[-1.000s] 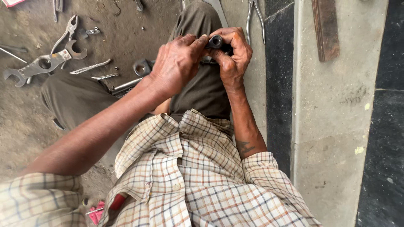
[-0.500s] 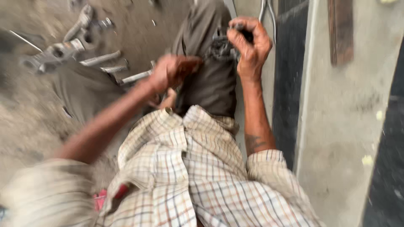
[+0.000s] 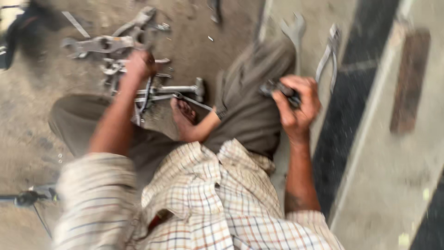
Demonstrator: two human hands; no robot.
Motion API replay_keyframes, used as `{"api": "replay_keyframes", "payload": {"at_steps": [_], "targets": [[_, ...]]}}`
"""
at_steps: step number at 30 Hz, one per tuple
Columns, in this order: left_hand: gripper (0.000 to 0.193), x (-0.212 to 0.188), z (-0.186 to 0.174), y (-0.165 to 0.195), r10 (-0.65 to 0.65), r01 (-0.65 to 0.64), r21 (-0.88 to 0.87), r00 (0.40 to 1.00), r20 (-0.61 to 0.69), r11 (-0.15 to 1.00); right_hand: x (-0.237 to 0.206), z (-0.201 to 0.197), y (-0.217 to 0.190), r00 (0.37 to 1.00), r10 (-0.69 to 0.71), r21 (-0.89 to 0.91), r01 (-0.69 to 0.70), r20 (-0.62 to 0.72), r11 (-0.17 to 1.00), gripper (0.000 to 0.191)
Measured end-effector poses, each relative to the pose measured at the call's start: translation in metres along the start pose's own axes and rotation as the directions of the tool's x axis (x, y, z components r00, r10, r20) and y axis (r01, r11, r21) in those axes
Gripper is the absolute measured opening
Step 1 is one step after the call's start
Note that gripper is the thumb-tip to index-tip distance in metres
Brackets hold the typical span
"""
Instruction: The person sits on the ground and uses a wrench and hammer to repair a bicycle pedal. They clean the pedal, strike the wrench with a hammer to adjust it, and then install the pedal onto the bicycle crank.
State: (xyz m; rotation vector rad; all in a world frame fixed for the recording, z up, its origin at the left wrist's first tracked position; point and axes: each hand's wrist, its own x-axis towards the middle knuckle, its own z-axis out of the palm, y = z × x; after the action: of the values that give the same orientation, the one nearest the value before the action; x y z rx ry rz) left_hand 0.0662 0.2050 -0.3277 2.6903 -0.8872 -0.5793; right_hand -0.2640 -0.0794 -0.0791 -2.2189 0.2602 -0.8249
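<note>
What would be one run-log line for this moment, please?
left hand: reaching into tools on floor | right hand: shut on small dark part | view: blurred

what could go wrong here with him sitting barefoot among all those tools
1. The bare foot rests right beside the hammer and loose metal tools; a shifted or dropped one could hit the toes.
2. The left hand reaches into the tangled wrench pile; fingers might get pinched.
3. The right hand alone grips a small dark part, which could slip.
</note>
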Motion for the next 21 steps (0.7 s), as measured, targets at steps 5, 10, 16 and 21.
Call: {"api": "replay_keyframes", "payload": {"at_steps": [5, 10, 16, 21], "targets": [[0.065, -0.071, 0.077, -0.019, -0.274, 0.216, -0.189, 0.884, -0.379, 0.958, 0.015, 0.005, 0.004, 0.984, 0.144, 0.071, -0.152, 0.105, 0.986, 0.025], [0.045, -0.081, 0.079, -0.051, -0.493, 0.39, -0.327, 0.797, -0.349, 0.861, 0.028, 0.031, -0.015, 0.979, 0.189, -0.129, -0.179, 0.073, 0.975, 0.022], [0.031, -0.081, 0.044, -0.123, -0.625, 0.499, -0.478, 0.767, -0.145, 0.723, 0.08, 0.156, -0.085, 0.988, 0.086, 0.398, -0.132, 0.129, 0.908, 0.023], [0.034, -0.062, -0.013, -0.146, -0.766, 0.205, -0.975, 0.639, 0.07, 0.082, 0.152, 0.318, -0.116, 0.93, 0.237, 0.8, -0.363, 0.281, 0.477, 0.028]]}}
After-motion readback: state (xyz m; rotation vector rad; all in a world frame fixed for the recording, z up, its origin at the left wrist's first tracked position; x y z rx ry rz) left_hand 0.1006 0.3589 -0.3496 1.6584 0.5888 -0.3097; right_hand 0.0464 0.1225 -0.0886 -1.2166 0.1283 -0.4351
